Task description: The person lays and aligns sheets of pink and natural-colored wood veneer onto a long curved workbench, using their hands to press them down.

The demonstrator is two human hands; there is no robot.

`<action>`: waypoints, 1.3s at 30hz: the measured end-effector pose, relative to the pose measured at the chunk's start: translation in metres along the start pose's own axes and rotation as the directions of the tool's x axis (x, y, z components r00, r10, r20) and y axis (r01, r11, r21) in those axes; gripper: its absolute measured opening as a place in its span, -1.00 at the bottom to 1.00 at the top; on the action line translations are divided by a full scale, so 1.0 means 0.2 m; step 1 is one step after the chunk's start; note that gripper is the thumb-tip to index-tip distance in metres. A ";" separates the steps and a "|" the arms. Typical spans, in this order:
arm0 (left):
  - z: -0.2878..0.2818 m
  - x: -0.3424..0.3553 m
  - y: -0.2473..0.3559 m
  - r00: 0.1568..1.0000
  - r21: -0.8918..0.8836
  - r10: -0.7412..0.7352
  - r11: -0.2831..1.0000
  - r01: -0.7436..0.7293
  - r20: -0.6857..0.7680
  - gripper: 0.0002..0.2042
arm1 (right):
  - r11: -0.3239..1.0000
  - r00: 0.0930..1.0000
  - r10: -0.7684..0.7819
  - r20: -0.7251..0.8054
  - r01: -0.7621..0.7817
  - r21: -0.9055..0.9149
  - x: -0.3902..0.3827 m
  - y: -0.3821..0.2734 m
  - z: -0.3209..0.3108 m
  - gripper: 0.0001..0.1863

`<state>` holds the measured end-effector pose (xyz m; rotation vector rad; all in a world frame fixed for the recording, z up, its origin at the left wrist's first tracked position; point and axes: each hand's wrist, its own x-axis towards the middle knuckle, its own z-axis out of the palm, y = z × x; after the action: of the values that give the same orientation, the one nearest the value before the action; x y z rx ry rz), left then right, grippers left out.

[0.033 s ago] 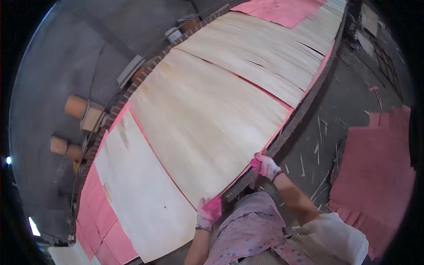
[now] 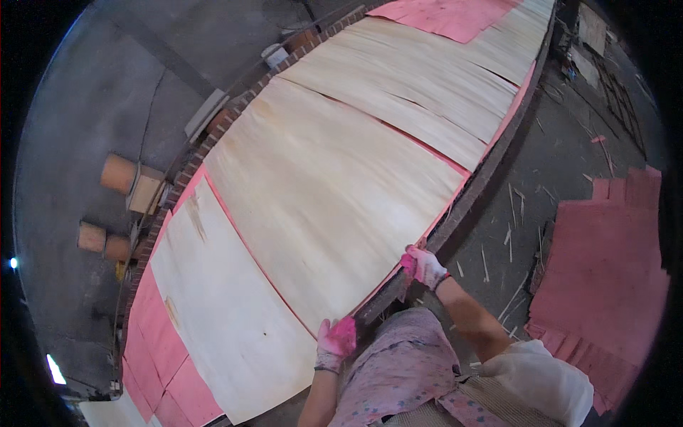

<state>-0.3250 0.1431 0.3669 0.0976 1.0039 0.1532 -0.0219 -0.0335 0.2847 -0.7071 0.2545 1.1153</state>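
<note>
A large pale veneer sheet (image 2: 320, 192) lies across a long brick-edged bed (image 2: 469, 199), over pink-coated sheets whose edges show around it. My left hand (image 2: 336, 343), in a pink-stained glove, grips the sheet's near edge at its lower corner. My right hand (image 2: 424, 265), gloved the same way, holds that same edge further right. Another pale sheet (image 2: 220, 320) lies beside it on the left, with a pink strip between the two.
More pale sheets (image 2: 420, 78) and a pink sheet (image 2: 455, 14) continue along the bed. A stack of pink sheets (image 2: 605, 285) lies on the floor at right, with wood splinters (image 2: 512, 206) scattered near it. Brown cylinders (image 2: 117, 173) stand beyond the bed's far side.
</note>
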 end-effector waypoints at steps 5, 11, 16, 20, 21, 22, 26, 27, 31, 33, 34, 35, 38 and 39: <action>-0.10 -0.01 0.03 0.993 -0.054 0.091 0.994 -0.096 -0.081 -0.62 | 0.913 0.816 -0.387 -0.429 0.275 -0.300 0.05 0.14 0.12 -0.84; -0.41 -0.06 0.10 0.992 -0.108 0.103 0.988 -0.110 -0.073 -0.58 | 0.961 0.882 -0.225 -0.415 0.132 -0.242 0.03 0.23 0.11 -0.83; -0.61 -0.23 0.06 0.941 -0.177 0.126 0.966 -0.188 -0.313 -0.54 | 0.979 0.927 -0.112 -0.359 0.040 -0.201 0.03 0.19 0.03 -0.90; -0.67 -0.31 0.04 0.957 -0.317 0.098 0.930 -0.185 -0.272 -0.54 | 0.995 0.952 -0.028 -0.304 -0.001 -0.097 0.05 0.12 -0.01 -0.86; -0.68 -0.31 0.04 0.948 -0.298 0.119 0.931 -0.211 -0.297 -0.53 | 0.984 0.973 -0.004 -0.231 -0.037 -0.173 0.06 0.10 -0.02 -0.85; -0.70 -0.32 0.04 0.936 -0.278 0.142 0.931 -0.236 -0.322 -0.53 | 0.966 0.987 0.029 -0.157 -0.068 -0.249 0.05 0.08 -0.02 -0.84; -0.76 -0.30 0.06 0.931 -0.281 0.169 0.923 -0.265 -0.323 -0.53 | 0.989 0.979 0.146 0.139 -0.149 0.007 0.04 0.02 -0.01 -0.84; -0.78 -0.30 0.07 0.943 -0.295 0.180 0.919 -0.263 -0.280 -0.54 | 0.989 0.977 0.145 0.157 -0.146 -0.005 0.04 0.01 -0.01 -0.85; -0.84 -0.30 0.08 0.942 -0.330 0.148 0.911 -0.249 -0.302 -0.53 | 0.988 0.978 0.100 -0.184 -0.119 -0.096 0.04 0.05 -0.03 -0.92; -0.86 -0.31 0.06 0.923 -0.266 0.223 0.912 -0.310 -0.312 -0.54 | 0.994 0.984 0.050 -0.172 -0.066 -0.089 0.04 0.09 -0.05 -0.91; -0.87 -0.32 0.05 0.924 -0.289 0.193 0.911 -0.293 -0.329 -0.54 | 0.988 0.974 0.065 -0.219 -0.094 -0.125 0.03 0.11 -0.05 -0.91; -0.87 -0.33 0.05 0.910 -0.268 0.196 0.914 -0.304 -0.364 -0.55 | 0.987 0.972 0.037 -0.233 -0.072 -0.147 0.02 0.12 -0.06 -0.90; -0.88 -0.34 0.03 0.908 -0.233 0.180 0.931 -0.282 -0.377 -0.56 | 0.993 0.970 0.025 -0.243 -0.051 -0.104 -0.04 0.12 -0.04 -0.87; -0.88 -0.35 0.03 0.898 -0.185 0.189 0.942 -0.280 -0.397 -0.56 | 0.992 0.984 -0.033 -0.173 0.011 -0.128 -0.05 0.11 -0.03 -0.87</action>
<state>-0.5115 0.1388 0.3308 -0.0327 1.3469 0.5317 -0.0453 -0.0396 0.2773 -0.9209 0.3268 1.0561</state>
